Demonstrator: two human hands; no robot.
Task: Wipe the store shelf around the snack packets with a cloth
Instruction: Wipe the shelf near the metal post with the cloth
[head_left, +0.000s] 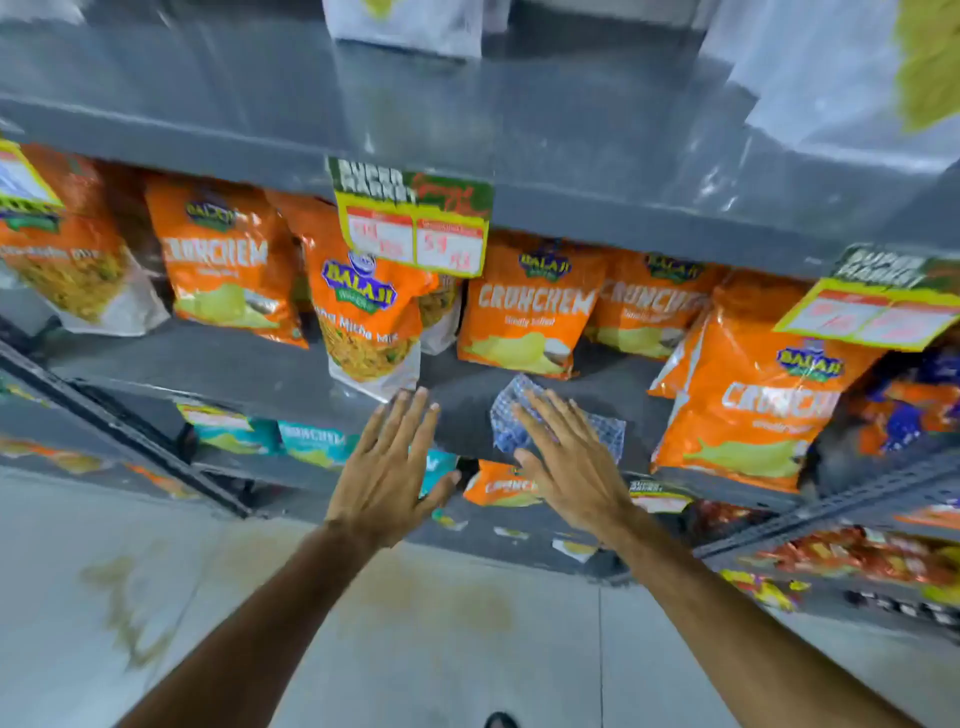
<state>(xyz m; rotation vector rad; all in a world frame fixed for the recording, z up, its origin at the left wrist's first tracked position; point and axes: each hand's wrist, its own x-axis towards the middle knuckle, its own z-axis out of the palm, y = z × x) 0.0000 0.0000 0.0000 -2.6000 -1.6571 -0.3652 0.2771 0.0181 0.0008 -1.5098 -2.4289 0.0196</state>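
A blue-and-white checked cloth (524, 410) lies flat on the grey shelf (249, 364), in a gap between orange snack packets. My right hand (569, 467) rests palm-down on the cloth with fingers spread, pressing it onto the shelf. My left hand (387, 467) hovers open at the shelf's front edge, fingers straight, its fingertips just below an orange mix packet (369, 322). An orange Crunchem packet (530, 312) stands behind the cloth, and another Crunchem packet (753, 395) leans to its right.
More orange packets (223, 260) line the shelf to the left. Yellow price tags (415, 234) hang from the shelf above. Lower shelves hold teal packets (311, 441) and other snacks. The pale floor (208, 597) is below.
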